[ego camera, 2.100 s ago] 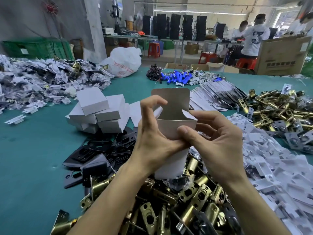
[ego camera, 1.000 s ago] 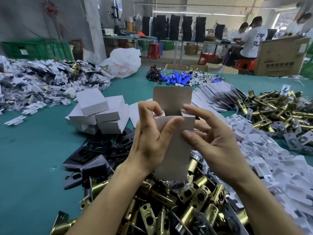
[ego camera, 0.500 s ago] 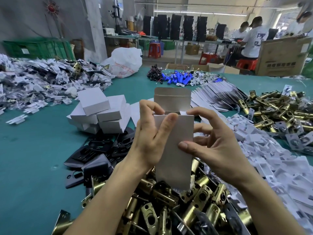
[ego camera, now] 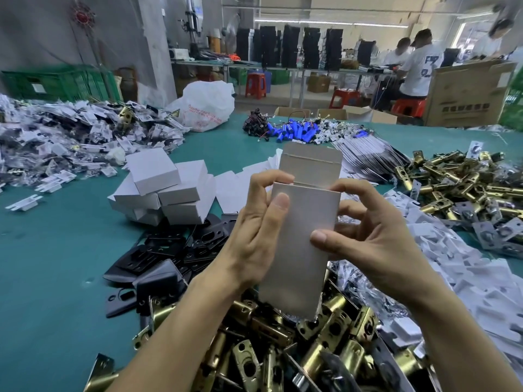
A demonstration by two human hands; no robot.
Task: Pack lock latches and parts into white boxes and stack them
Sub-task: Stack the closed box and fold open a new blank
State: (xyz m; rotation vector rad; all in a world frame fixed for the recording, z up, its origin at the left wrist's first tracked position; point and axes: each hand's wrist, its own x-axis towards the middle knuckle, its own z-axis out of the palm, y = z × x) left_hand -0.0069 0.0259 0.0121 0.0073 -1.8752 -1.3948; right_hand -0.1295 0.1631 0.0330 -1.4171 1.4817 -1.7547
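The left hand (ego camera: 254, 239) and right hand (ego camera: 376, 244) pinch a flat-sided matte white cardboard box (ego camera: 300, 250), its round-cornered flap (ego camera: 310, 168) upright. Shiny brass latches (ego camera: 283, 349) lie heaped beneath on the teal tabletop (ego camera: 56, 264).

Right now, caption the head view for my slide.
Left hand and right hand grip a white cardboard box, top flap open, above a heap of brass lock latches on a teal table.

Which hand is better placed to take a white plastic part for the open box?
Probably the right hand: the white plastic parts lie just beside it, while the left hand grips the box.
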